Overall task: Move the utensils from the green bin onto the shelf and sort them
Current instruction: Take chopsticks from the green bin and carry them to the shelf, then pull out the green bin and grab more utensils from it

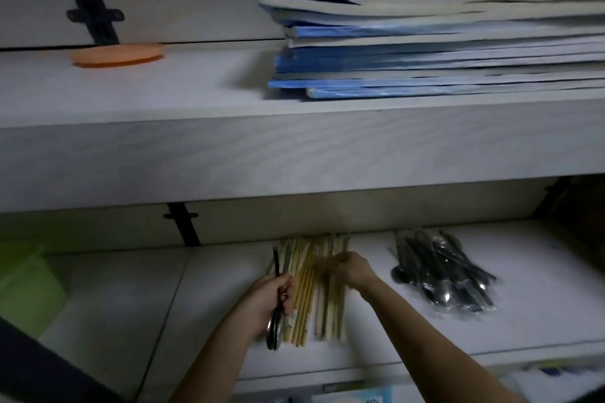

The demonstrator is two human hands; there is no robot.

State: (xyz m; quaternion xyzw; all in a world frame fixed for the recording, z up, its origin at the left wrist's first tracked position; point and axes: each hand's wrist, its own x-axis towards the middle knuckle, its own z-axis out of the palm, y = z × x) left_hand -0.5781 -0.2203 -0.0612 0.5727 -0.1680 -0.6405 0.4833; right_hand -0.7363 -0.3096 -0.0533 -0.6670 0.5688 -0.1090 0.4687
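- while my left hand (271, 299) clamps dark metal utensils (276, 304) left of the chopsticks (307, 288), they could slip.
- right hand (352, 270) pinches a chopstick; nudging scatters the row.

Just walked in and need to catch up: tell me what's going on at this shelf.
A person is sorting utensils on the lower shelf. The left hand grips a few dark-handled metal utensils at the left edge of a row of pale chopsticks, while the right hand rests on that row, fingers pinching near its middle. A separate pile of metal spoons lies to the right. The green bin sits at far left. The upper shelf holds a stack of blue booklets and an orange disc.
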